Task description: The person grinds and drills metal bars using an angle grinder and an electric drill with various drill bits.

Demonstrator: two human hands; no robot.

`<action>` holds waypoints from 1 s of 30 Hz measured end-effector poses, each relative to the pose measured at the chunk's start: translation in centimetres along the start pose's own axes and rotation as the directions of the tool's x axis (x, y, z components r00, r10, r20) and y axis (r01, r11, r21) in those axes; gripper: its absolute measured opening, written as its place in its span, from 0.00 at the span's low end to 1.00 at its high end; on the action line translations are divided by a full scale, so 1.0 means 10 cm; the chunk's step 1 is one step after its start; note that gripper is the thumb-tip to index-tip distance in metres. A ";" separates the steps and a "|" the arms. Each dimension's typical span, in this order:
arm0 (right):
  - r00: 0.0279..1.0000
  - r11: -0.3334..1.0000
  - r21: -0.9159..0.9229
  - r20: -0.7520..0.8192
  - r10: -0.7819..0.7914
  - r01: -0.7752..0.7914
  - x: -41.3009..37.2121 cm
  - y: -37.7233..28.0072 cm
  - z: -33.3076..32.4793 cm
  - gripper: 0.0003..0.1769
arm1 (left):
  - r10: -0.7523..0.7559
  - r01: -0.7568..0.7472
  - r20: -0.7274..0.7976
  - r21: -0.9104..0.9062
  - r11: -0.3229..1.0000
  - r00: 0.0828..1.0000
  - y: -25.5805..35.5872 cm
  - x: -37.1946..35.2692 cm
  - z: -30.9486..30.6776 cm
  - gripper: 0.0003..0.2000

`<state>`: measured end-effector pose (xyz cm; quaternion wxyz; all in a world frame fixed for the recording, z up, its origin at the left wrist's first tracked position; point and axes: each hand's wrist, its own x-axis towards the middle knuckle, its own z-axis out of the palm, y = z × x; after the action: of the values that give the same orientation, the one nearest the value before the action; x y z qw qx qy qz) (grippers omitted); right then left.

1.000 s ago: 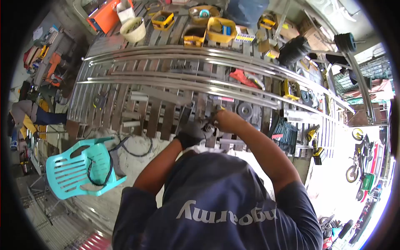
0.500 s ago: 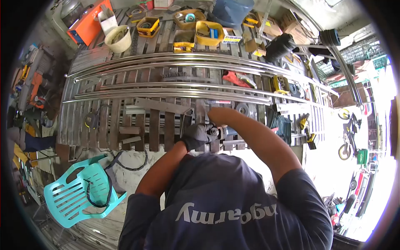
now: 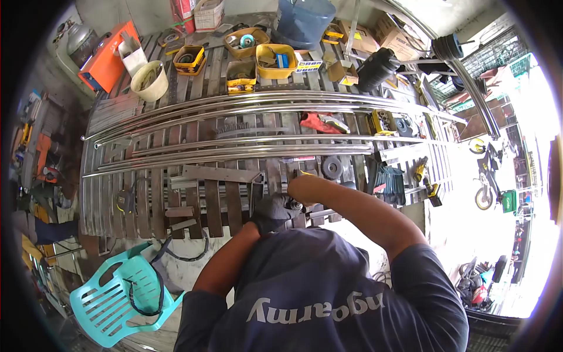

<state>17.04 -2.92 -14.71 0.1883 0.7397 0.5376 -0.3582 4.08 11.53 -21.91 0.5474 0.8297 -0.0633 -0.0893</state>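
Observation:
My left hand (image 3: 273, 213), in a dark grey glove, is closed around a power tool that looks like an angle grinder (image 3: 294, 204), its round metal head facing up. My bare right hand (image 3: 303, 189) is curled just beyond the grinder's head; its fingertips are hidden, and a thin yellow strip shows beside it. Both hands are over the near edge of the slatted metal bench (image 3: 226, 226). A flat metal bar (image 3: 220, 173) lies left of them, and a round dark disc (image 3: 332, 168) lies beyond my right hand.
Long shiny metal tubes (image 3: 246, 145) span the bench. Yellow tubs (image 3: 275, 61), a white bucket (image 3: 149, 81) and a blue container (image 3: 305, 23) stand behind. A tape measure (image 3: 125, 201) lies left, a yellow drill (image 3: 431, 189) right. A turquoise chair (image 3: 120, 293) stands lower left.
The view has tilted up, so the bench sits lower in the picture. My hands have drawn slightly nearer my body, and less of the grinder's body shows.

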 end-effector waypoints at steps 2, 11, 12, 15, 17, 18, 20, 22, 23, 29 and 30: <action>1.000 0.999 0.036 0.013 0.003 -0.003 0.00 0.01 -0.01 0.08 | 0.033 -0.033 -0.032 0.021 0.999 0.999 0.00 -0.05 0.01 0.19; 0.983 0.981 0.190 -0.171 0.065 -0.032 -0.13 -0.02 -0.02 0.11 | 0.059 -0.053 -0.051 0.123 0.991 0.997 0.00 0.02 0.02 0.20; 0.977 0.979 0.204 -0.202 0.072 -0.030 -0.11 -0.03 0.02 0.11 | 0.068 -0.064 -0.047 0.093 0.994 0.997 0.04 0.02 0.00 0.19; 0.987 0.968 0.246 -0.138 0.085 -0.049 -0.13 0.01 -0.13 0.10 | 0.045 -0.044 -0.033 0.024 0.999 0.998 0.11 0.00 -0.05 0.19; 0.994 0.965 0.257 -0.074 0.079 -0.058 -0.10 0.03 -0.20 0.11 | 0.011 -0.011 -0.027 0.014 1.000 1.000 0.11 -0.02 -0.03 0.18; 0.997 0.964 0.259 -0.026 0.068 -0.059 -0.01 0.08 -0.18 0.13 | -0.006 0.007 -0.029 0.025 1.000 1.000 0.08 -0.01 -0.02 0.18; 0.999 0.971 0.236 0.019 0.038 -0.041 0.00 0.10 -0.18 0.13 | -0.006 0.006 -0.022 0.020 1.000 1.000 0.08 -0.01 -0.02 0.18; 0.998 0.961 0.269 0.001 0.060 -0.058 -0.12 0.07 -0.25 0.13 | 0.030 -0.030 -0.007 -0.012 0.999 1.000 0.10 -0.01 -0.05 0.18; 0.997 0.957 0.283 -0.008 0.072 -0.067 -0.16 0.07 -0.24 0.13 | 0.036 -0.036 -0.020 -0.001 0.999 0.999 0.11 -0.02 -0.04 0.18; 0.996 0.929 0.364 -0.027 0.082 -0.066 -0.08 0.19 0.06 0.14 | 0.071 -0.069 -0.023 0.071 0.995 0.997 0.15 -0.04 -0.06 0.18; 0.997 0.929 0.370 -0.068 0.046 -0.018 -0.09 0.22 0.07 0.14 | 0.065 -0.066 0.014 0.098 0.993 0.998 0.18 -0.03 -0.10 0.19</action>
<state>18.71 -4.75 -14.80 0.0316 0.7835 0.4554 -0.4215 4.00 11.74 -19.84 0.5083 0.8525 -0.0978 -0.0726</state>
